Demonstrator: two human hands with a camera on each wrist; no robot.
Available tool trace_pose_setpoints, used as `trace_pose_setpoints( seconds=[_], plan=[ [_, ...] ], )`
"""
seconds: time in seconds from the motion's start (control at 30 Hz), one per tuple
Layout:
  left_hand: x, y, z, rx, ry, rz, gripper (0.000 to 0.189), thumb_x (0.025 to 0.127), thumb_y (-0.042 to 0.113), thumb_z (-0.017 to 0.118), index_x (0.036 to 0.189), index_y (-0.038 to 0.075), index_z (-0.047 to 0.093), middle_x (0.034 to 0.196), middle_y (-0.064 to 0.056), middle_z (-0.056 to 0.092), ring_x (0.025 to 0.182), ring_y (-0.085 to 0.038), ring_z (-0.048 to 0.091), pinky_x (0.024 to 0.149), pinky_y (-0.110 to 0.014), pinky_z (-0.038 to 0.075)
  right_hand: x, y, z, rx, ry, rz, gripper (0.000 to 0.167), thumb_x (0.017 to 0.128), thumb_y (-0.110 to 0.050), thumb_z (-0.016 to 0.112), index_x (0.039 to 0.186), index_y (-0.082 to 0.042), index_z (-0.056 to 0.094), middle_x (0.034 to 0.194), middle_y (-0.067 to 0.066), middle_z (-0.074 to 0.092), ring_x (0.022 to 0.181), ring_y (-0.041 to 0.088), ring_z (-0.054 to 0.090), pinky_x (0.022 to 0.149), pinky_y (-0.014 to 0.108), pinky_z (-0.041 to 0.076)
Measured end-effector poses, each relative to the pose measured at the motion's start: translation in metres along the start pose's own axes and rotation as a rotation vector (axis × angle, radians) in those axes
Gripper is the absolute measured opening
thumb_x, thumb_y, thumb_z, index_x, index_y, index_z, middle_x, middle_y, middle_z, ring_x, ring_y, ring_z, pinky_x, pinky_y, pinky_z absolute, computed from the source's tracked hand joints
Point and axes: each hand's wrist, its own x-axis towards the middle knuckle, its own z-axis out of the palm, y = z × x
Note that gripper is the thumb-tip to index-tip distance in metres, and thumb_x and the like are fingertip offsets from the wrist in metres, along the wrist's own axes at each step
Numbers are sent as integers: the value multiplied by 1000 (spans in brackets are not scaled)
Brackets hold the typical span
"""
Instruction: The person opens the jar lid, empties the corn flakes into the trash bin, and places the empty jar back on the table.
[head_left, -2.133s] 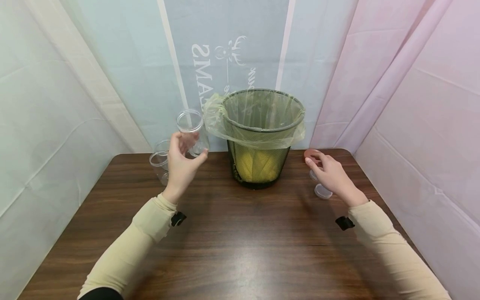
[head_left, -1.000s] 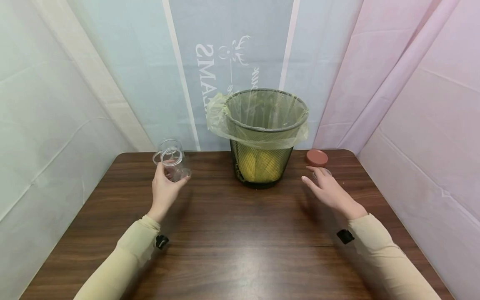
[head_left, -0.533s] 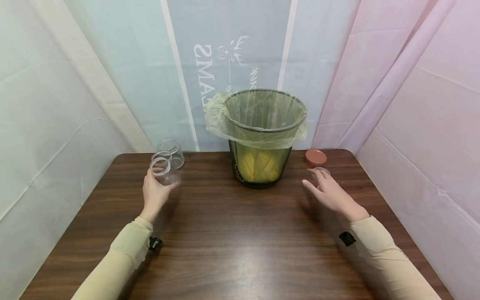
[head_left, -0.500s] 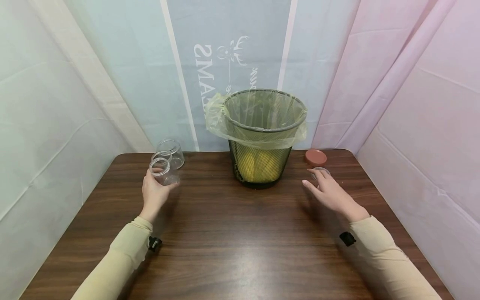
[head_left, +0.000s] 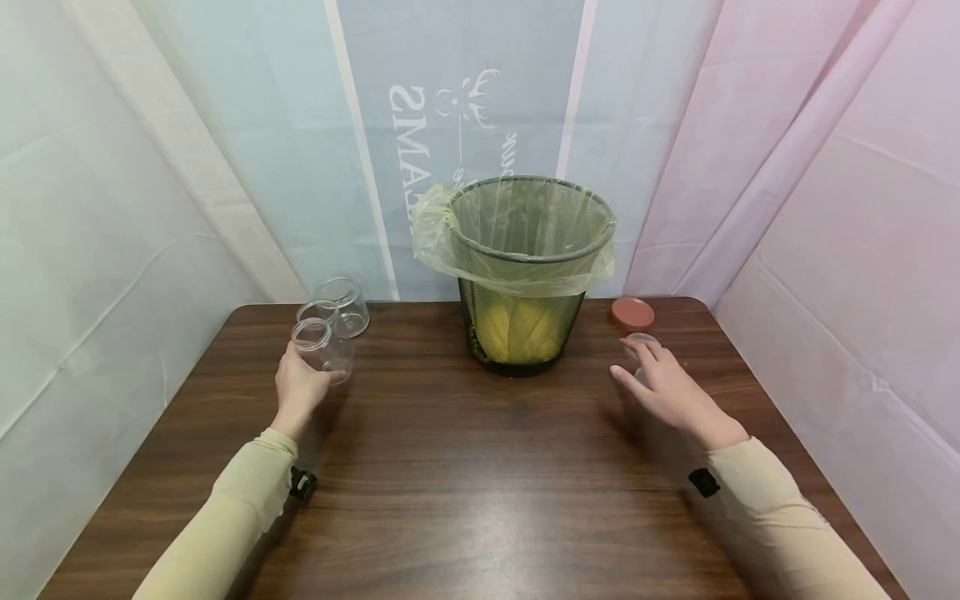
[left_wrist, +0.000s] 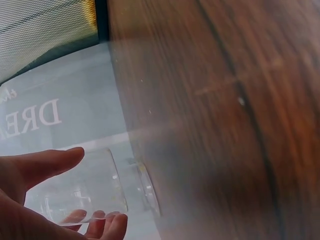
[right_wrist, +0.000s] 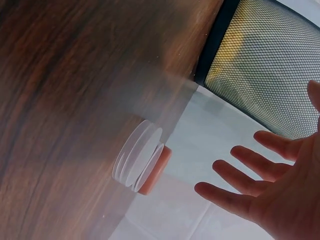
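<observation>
My left hand (head_left: 298, 385) grips a clear jar without a lid (head_left: 330, 357) at the table's left side, thumb on one side and fingers on the other. Its wall (left_wrist: 82, 187) shows between them in the left wrist view. Two more clear open jars stand just behind, one partly hidden (head_left: 318, 309) and one farther back (head_left: 352, 315). Over on the right, my right hand (head_left: 670, 392) hovers with fingers spread, holding nothing. Beneath and beyond it lie clear lids (right_wrist: 137, 152), partly covered by the hand in the head view, and a reddish-brown lid (head_left: 632, 314).
A black mesh bin (head_left: 517, 329) with a translucent yellowish liner (head_left: 438, 237) stands at the back middle of the brown wooden table (head_left: 480, 483). Fabric walls (head_left: 840, 275) enclose the back and both sides.
My left hand has carried the jar from beside the bin down and left, to the other jars. My right hand has come away from the reddish-brown lid, drawing back toward me.
</observation>
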Motion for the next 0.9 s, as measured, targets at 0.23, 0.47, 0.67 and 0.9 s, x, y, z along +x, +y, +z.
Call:
trace_pose_setpoints(
  seconds=[0.23, 0.47, 0.67, 0.9],
  plan=[
    [2, -6, -3, 40, -51, -16, 59, 62, 10, 83, 109, -2, 49, 100, -23, 59, 95, -40, 53, 87, -51, 39, -5, 2, -2, 6, 39, -31, 55, 97, -34, 52, 135, 3, 40, 137, 23, 41, 121, 45, 40, 98, 58, 31],
    [2, -11, -7, 74, -76, -30, 57, 62, 11, 83, 108, -2, 51, 101, -24, 62, 97, -42, 53, 88, -52, 40, -10, 3, -1, 1, 16, 5, 56, 96, -37, 52, 136, 1, 41, 136, 22, 42, 122, 46, 39, 99, 59, 31],
    [3, -15, -8, 93, -82, -33, 53, 61, 11, 83, 102, -1, 52, 97, -23, 62, 93, -41, 54, 85, -51, 41, -13, 3, 1, 3, 3, 20, 58, 96, -37, 52, 138, 1, 40, 136, 23, 43, 122, 48, 39, 99, 61, 31],
    [7, -19, -10, 121, -93, -43, 49, 62, 12, 83, 99, -1, 54, 95, -23, 63, 91, -41, 55, 81, -50, 42, -15, 3, 1, 2, 6, 24, 57, 96, -37, 52, 136, 3, 41, 135, 24, 43, 122, 48, 38, 98, 61, 31]
  ],
)
